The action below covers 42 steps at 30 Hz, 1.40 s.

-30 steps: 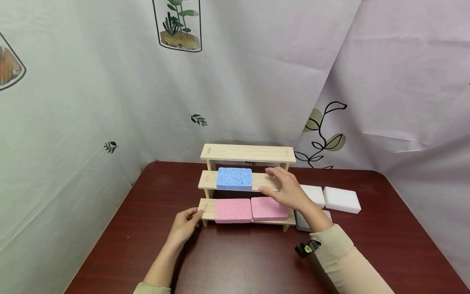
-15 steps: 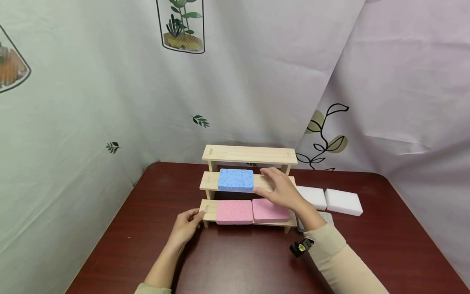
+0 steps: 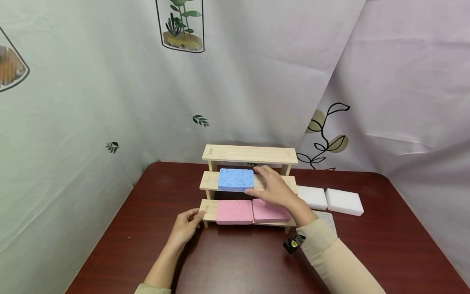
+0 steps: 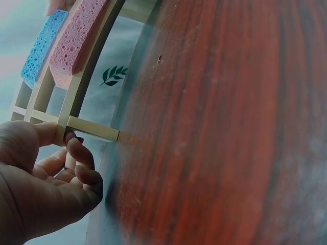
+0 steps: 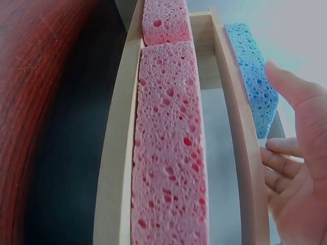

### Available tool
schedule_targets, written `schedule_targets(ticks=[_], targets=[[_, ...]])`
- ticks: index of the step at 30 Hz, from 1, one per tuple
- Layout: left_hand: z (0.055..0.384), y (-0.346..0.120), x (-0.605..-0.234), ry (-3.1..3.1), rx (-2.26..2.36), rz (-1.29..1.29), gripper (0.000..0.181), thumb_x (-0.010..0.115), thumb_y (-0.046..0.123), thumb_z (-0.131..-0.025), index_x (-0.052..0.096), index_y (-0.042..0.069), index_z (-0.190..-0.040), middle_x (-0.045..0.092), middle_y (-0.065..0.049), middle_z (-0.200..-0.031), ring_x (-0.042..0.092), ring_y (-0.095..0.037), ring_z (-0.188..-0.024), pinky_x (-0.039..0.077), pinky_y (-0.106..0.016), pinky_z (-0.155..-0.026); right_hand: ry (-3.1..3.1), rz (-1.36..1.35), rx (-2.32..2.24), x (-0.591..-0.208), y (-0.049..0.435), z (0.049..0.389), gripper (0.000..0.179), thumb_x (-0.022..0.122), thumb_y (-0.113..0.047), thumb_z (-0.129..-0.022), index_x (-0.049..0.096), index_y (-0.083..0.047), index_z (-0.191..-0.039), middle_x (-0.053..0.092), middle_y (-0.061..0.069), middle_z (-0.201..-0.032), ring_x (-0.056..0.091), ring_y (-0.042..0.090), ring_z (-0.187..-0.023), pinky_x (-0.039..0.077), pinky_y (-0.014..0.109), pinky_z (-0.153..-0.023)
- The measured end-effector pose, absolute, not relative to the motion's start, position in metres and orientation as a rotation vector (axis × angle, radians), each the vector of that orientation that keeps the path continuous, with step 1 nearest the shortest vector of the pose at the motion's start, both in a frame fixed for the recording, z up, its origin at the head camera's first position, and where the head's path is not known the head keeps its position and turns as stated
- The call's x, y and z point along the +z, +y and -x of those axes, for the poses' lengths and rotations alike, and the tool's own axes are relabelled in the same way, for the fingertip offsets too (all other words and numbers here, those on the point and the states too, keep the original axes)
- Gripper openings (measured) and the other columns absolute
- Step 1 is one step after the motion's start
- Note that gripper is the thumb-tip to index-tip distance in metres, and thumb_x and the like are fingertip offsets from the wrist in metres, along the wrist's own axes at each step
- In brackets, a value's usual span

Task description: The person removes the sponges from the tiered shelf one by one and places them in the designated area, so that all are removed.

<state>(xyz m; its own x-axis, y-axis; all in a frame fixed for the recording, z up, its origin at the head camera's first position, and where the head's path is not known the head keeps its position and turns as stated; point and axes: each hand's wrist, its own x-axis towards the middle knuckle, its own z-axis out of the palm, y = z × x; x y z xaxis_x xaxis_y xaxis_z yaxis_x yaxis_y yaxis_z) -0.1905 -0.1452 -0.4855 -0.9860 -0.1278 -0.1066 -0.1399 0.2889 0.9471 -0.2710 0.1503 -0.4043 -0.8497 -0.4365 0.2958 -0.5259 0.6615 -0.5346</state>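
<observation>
A three-step wooden display shelf (image 3: 249, 153) stands on the table, its middle step bearing a blue sponge (image 3: 236, 179). On the lowest step lie two pink sponges (image 3: 234, 211), side by side. My left hand (image 3: 185, 226) pinches the left end of that lowest step between thumb and curled fingers. At the right end of the blue sponge is my right hand (image 3: 273, 188), thumb by the front corner and fingers by the back one. In the right wrist view its thumb (image 5: 288, 84) overlaps the blue sponge's edge; firm contact cannot be told. My right hand partly covers one pink sponge.
Two white sponge blocks (image 3: 344, 201) lie on the dark red table (image 3: 235, 261) right of the shelf. A grey sponge (image 3: 327, 220) lies in front of them, partly behind the right forearm. A printed curtain (image 3: 257, 81) hangs behind the table.
My right hand has moved left along the middle step to the blue sponge's right end. My left hand keeps its hold on the shelf, and the sponges stay in place.
</observation>
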Motion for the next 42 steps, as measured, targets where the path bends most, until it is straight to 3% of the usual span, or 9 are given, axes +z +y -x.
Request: schedule_targets(ticks=[7, 13, 17, 20, 33, 42], targets=[[0.191, -0.144, -0.485, 2.507, 1.857, 0.261, 0.033, 0.064, 0.014, -0.101, 0.066, -0.011, -0.122, 0.065, -0.006, -0.085, 0.056, -0.017, -0.073, 0.044, -0.025, -0.061, -2.795, -0.778, 0.912, -0.402, 0.142, 0.275, 0.09, 0.08, -0.05, -0.084, 0.045, 0.002, -0.149, 0.053, 0.017, -0.141, 0.05, 0.037, -0.13, 0.04, 0.052, -0.109], [0.191, -0.143, -0.486, 2.504, 1.865, 0.253, 0.033, 0.064, 0.014, -0.101, 0.065, -0.011, -0.122, 0.066, -0.007, -0.085, 0.055, -0.017, -0.072, 0.044, -0.025, -0.06, -2.822, -0.806, 0.833, -0.401, 0.136, 0.278, 0.094, 0.079, -0.052, -0.084, 0.042, 0.005, -0.15, 0.056, 0.017, -0.132, 0.055, 0.03, -0.114, 0.045, 0.048, -0.101], [0.191, -0.142, -0.486, 2.509, 1.856, 0.248, 0.033, 0.065, 0.014, -0.101, 0.066, -0.011, -0.122, 0.066, -0.007, -0.086, 0.056, -0.017, -0.073, 0.044, -0.025, -0.061, -2.839, -0.82, 0.788, -0.401, 0.133, 0.279, 0.097, 0.078, -0.055, -0.084, 0.041, 0.006, -0.149, 0.054, 0.02, -0.138, 0.054, 0.032, -0.123, 0.043, 0.048, -0.106], [0.191, -0.142, -0.486, 2.508, 1.854, 0.248, 0.033, 0.064, 0.014, -0.101, 0.066, -0.011, -0.122, 0.066, -0.008, -0.086, 0.056, -0.017, -0.073, 0.044, -0.025, -0.061, -2.842, -0.821, 0.779, -0.401, 0.133, 0.279, 0.096, 0.079, -0.055, -0.083, 0.043, 0.007, -0.148, 0.053, 0.022, -0.14, 0.052, 0.036, -0.129, 0.041, 0.049, -0.108], [0.191, -0.143, -0.486, 2.514, 1.854, 0.249, 0.031, 0.064, 0.013, -0.1, 0.066, -0.011, -0.12, 0.065, -0.006, -0.083, 0.055, -0.017, -0.072, 0.044, -0.025, -0.061, -2.768, -0.821, 0.88, -0.402, 0.133, 0.275, 0.092, 0.087, -0.049, -0.077, 0.049, 0.0, -0.145, 0.059, 0.013, -0.127, 0.057, 0.028, -0.111, 0.048, 0.046, -0.098], [0.19, -0.145, -0.485, 2.508, 1.851, 0.256, 0.032, 0.064, 0.014, -0.101, 0.066, -0.01, -0.122, 0.067, -0.007, -0.085, 0.056, -0.017, -0.073, 0.044, -0.024, -0.061, -2.742, -0.824, 0.899, -0.4, 0.137, 0.265, 0.087, 0.087, -0.047, -0.077, 0.051, 0.0, -0.142, 0.058, 0.012, -0.131, 0.058, 0.026, -0.114, 0.047, 0.045, -0.1]])
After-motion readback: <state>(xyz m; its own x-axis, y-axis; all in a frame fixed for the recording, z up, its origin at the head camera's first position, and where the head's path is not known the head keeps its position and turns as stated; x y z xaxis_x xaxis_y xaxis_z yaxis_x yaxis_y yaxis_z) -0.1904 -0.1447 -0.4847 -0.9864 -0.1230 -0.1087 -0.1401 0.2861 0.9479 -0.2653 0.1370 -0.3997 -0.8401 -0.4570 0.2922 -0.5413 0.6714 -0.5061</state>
